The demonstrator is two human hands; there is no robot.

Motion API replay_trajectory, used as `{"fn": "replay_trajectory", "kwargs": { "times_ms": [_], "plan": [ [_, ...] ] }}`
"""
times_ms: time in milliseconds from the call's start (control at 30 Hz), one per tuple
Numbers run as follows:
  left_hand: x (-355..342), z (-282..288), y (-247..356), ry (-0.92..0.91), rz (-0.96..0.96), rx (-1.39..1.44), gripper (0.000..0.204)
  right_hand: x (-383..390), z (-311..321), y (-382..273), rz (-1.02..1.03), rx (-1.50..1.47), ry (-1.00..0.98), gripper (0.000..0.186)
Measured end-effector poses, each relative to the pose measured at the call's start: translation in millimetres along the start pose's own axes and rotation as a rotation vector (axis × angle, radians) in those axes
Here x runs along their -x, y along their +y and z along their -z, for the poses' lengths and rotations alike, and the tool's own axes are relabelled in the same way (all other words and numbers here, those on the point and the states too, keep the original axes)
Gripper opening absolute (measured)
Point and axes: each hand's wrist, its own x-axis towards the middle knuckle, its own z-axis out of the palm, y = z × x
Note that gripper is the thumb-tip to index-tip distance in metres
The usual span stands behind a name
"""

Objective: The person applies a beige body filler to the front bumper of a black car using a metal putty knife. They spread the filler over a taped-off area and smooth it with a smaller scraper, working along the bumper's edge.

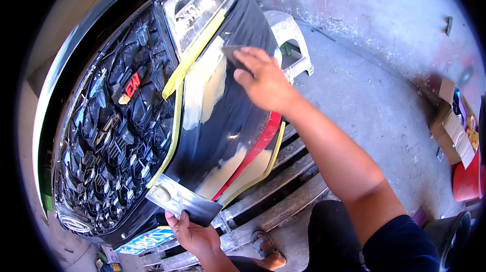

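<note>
My right hand (260,77) grips a thin dark spreader (230,53) against the upper part of a black car bumper (238,110), at the edge of a pale filler patch (200,100). My left hand (195,234) holds a metal plate (190,206) by its lower part, low at the bumper's corner; a cream blob (162,193) sits on the plate. Yellow masking tape (197,46) runs below the headlight (197,6) and along the honeycomb grille (111,145). A red strip (263,138) crosses lower patches of filler, with more tape beside it.
The bumper rests over a wooden slatted pallet (273,191). A white plastic stool (298,59) stands behind it, near a stained wall (364,18). At the right are an open cardboard box (445,140) and a red bucket (464,181). A sandalled foot (271,251) shows below.
</note>
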Motion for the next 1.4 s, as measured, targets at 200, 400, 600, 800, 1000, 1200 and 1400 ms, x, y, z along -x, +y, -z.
{"fn": "replay_trajectory", "kwargs": {
  "times_ms": [200, 400, 600, 800, 1000, 1200, 1400],
  "plan": [
    [6.0, -3.4, -4.2, 0.024, 0.017, -0.019, 0.05, 54.0, -10.0, -12.3, 0.124, -0.013, -0.115, 0.046],
    [4.3, -7.4, -5.1, 0.062, 0.011, -0.055, 0.05, 9.1, 12.2, -2.7, 0.053, -0.033, -0.004, 0.045],
    [-0.5, 1.7, 3.7, 0.024, -0.011, -0.057, 0.05, 48.8, -27.5, -40.4, 0.139, -0.008, -0.049, 0.046],
    [-0.4, -4.8, -1.5, 0.015, -0.01, -0.038, 0.051, 81.4, -23.4, -34.8, 0.254, 0.06, -0.027, 0.048],
    [1.4, 1.4, 3.6, 0.008, -0.009, -0.051, 0.051, 27.1, -11.4, -26.6, 0.087, -0.009, 0.08, 0.047],
    [-1.1, -3.6, 7.0, 0.02, 0.001, 0.019, 0.051, 81.0, -42.5, -52.7, 0.149, 0.033, -0.011, 0.049],
    [2.1, -8.0, -1.6, 0.011, 0.0, -0.036, 0.05, 105.2, -34.9, -47.6, 0.247, 0.128, -0.076, 0.05]
  ]
}}
